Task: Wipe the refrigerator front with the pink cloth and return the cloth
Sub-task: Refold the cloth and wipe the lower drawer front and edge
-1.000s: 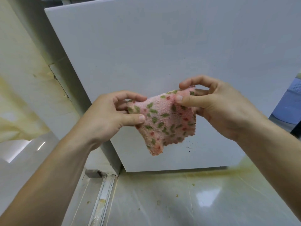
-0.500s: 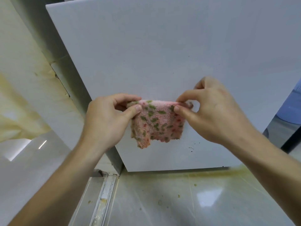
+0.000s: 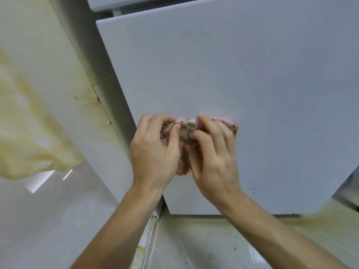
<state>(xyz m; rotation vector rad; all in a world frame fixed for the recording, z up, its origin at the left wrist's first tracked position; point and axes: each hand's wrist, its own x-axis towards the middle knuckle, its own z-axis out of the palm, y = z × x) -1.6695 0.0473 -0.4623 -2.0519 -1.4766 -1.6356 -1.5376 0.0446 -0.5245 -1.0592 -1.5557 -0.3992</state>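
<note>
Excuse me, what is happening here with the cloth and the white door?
A person holds a bunched pink cloth in both hands, close to the white refrigerator door. The left hand grips its left part; the right hand pinches its right part. The picture is blurred, so whether the cloth touches the door is unclear. Some dark specks sit on the door, lower right.

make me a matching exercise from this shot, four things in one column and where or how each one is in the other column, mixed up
Column one
1 pink cloth
2 refrigerator door
3 dark specks
4 yellowish sheet

Column two
a hangs at the far left
b white, directly behind the cloth
c bunched, gripped by left hand and right hand
d scattered low on the door, right of the hands

Pairs: 1-c; 2-b; 3-d; 4-a
</note>
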